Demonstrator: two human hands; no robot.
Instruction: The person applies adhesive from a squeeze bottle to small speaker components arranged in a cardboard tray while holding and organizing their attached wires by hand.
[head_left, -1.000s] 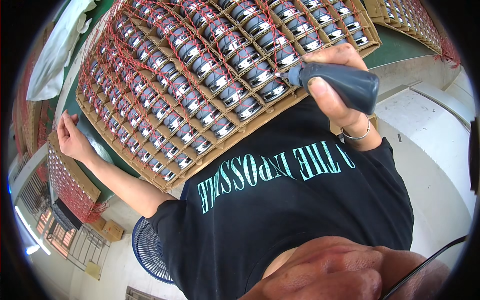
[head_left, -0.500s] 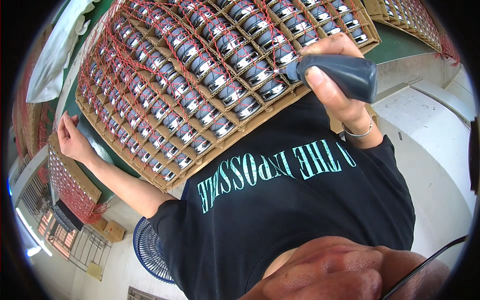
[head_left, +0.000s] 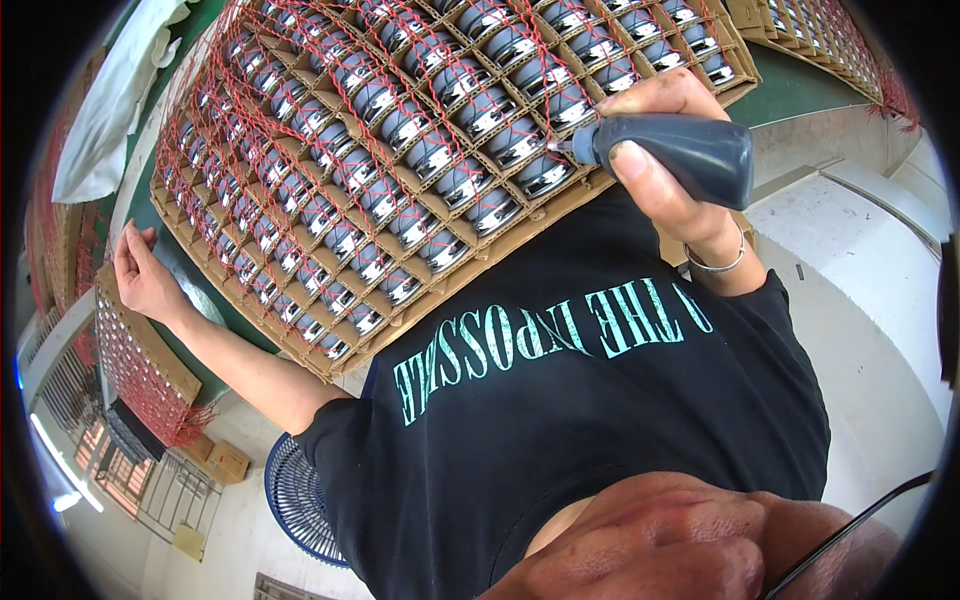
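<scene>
My right hand [head_left: 680, 170] is wrapped round a dark squeeze bottle [head_left: 690, 158] with a narrow nozzle. The bottle lies almost level, its tip pointing left over the near right cells of a cardboard divider tray [head_left: 420, 318]. Each cell holds a round part with a shiny metal rim and grey body [head_left: 520, 142], probably a small speaker. Thin red twisted wires [head_left: 345, 85] lie across them. Beyond the tray's left edge, my left hand [head_left: 148, 275] is open, its fingers loosely bent and nothing visible in it.
The tray rests on a green-topped table [head_left: 815, 108]. Another divider tray [head_left: 825, 50] stands at the far right, and one more [head_left: 150, 350] at the left, also with red wires. White sheeting [head_left: 115, 110] hangs at the far left. A blue woven-looking basket or stool [head_left: 300, 500] is below.
The bottle tip and right hand hold almost the same place over the tray, with the bottle very slightly lower. My left hand stays where it was.
</scene>
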